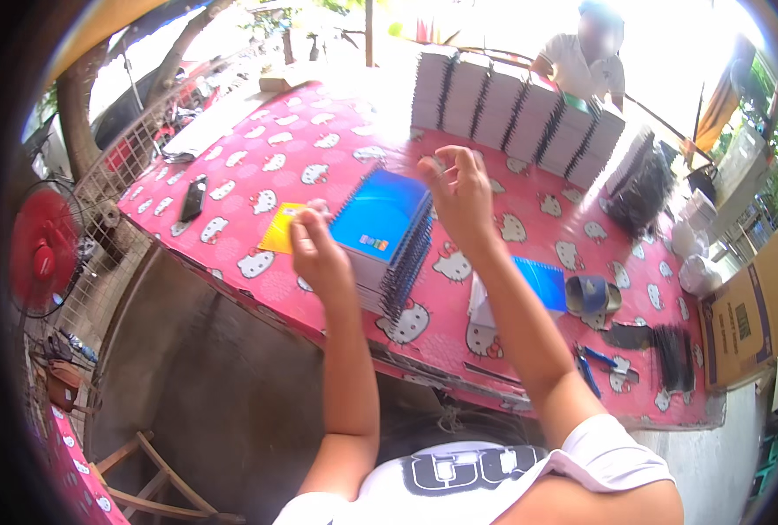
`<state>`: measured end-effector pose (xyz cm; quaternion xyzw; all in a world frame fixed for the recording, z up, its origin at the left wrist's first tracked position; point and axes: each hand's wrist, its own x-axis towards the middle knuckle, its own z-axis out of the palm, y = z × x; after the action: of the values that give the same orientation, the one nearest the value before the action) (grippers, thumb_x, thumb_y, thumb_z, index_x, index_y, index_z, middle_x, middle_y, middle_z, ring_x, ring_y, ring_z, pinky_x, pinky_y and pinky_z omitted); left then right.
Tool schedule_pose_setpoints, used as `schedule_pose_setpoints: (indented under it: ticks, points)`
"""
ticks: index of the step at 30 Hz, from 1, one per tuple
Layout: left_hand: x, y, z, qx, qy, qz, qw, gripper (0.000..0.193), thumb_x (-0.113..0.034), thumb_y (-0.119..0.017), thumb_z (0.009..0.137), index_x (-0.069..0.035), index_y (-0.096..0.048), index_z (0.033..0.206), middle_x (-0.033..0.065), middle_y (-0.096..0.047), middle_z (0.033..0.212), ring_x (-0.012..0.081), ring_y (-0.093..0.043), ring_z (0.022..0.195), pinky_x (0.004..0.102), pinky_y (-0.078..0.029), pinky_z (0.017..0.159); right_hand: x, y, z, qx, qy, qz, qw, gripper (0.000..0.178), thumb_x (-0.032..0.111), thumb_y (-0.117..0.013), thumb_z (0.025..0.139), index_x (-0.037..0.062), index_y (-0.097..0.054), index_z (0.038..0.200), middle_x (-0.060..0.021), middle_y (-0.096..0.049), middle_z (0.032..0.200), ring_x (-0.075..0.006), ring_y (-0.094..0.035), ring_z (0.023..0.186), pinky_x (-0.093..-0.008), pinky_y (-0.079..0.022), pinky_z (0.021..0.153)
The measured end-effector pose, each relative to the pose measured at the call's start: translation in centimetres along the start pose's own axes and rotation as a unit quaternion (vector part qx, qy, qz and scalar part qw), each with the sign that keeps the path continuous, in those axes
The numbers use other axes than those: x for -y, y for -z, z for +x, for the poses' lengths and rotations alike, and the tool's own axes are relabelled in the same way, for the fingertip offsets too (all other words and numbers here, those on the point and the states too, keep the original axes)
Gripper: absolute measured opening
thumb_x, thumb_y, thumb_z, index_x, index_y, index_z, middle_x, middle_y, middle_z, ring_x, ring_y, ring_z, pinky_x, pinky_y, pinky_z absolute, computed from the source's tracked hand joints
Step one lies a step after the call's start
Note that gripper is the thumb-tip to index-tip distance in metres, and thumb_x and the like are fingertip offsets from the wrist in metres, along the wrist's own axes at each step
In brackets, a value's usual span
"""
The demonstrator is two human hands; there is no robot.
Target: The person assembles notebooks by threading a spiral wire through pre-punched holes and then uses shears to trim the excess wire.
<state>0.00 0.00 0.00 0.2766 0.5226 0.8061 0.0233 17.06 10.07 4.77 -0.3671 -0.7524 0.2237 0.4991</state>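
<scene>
A stack of spiral-bound notebooks with blue covers [378,210] lies at the middle of the table, black coil bindings showing along its right side. My left hand [320,249] is at the stack's left edge, beside a small yellow spiral notebook [280,229]. Its fingers are pinched together; whatever they hold, if anything, is too blurred to name. Above the stack's right edge my right hand [464,194] is raised, fingers loosely curled and thumb apart, with nothing visible in it. Under my right forearm lies another blue-covered notebook [539,284], partly hidden.
Tall piles of white coil-bound books [511,101] stand at the back, with a person [586,61] behind them. On the right are a tape roll [592,296], blue-handled pliers [588,372], black coils [671,359] and a cardboard box [752,315]. A phone [193,199] lies left, near a red fan [46,249].
</scene>
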Motion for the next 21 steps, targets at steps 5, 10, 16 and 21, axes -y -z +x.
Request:
schedule_pose_setpoints:
  ticks: [5, 10, 16, 21]
  points:
    - [-5.1, 4.1, -3.2, -0.017, -0.1, -0.175, 0.979, 0.039, -0.027, -0.038, 0.101, 0.003, -0.053, 0.12, 0.0191, -0.06, 0.114, 0.0235, -0.059, 0.107, 0.0366, -0.045, 0.093, -0.1, 9.7, -7.7, 0.266, 0.154, -0.255, 0.917, 0.037, 0.017, -0.078, 0.072, 0.0106, -0.068, 0.107, -0.0129, -0.054, 0.117, -0.0328, -0.056, 0.104, -0.043, -0.047, 0.089]
    - [-9.7, 1.6, -9.5, 0.312, -0.117, -0.302, 0.893, 0.046, -0.031, -0.054, 0.095, 0.005, -0.048, 0.122, 0.027, -0.058, 0.113, 0.0325, -0.062, 0.098, 0.0427, -0.051, 0.085, -2.4, 10.4, -8.8, 0.365, 0.104, -0.3, 0.875, 0.031, 0.014, -0.076, 0.071, 0.013, -0.072, 0.102, -0.0108, -0.063, 0.106, -0.0302, -0.062, 0.094, -0.041, -0.051, 0.079]
    - [-8.1, -0.6, -11.2, 0.405, 0.079, -0.258, 0.874, 0.031, -0.012, -0.064, 0.09, 0.001, -0.054, 0.117, 0.0122, -0.062, 0.112, 0.0164, -0.062, 0.097, 0.0289, -0.048, 0.085, -2.1, 11.3, -6.5, 0.424, 0.105, -0.207, 0.875, 0.026, 0.012, -0.075, 0.071, 0.0092, -0.073, 0.096, -0.0118, -0.066, 0.095, -0.0334, -0.065, 0.085, -0.0421, -0.052, 0.075]
    - [-6.8, -1.8, -11.7, 0.392, 0.135, -0.217, 0.884, 0.034, -0.02, -0.062, 0.092, 0.0, -0.054, 0.118, 0.0137, -0.064, 0.109, 0.0165, -0.063, 0.092, 0.029, -0.047, 0.081, -2.5, 11.0, -7.1, 0.418, 0.12, -0.225, 0.872, 0.024, 0.007, -0.07, 0.074, 0.0046, -0.07, 0.097, -0.0135, -0.066, 0.091, -0.0325, -0.065, 0.086, -0.042, -0.051, 0.077]
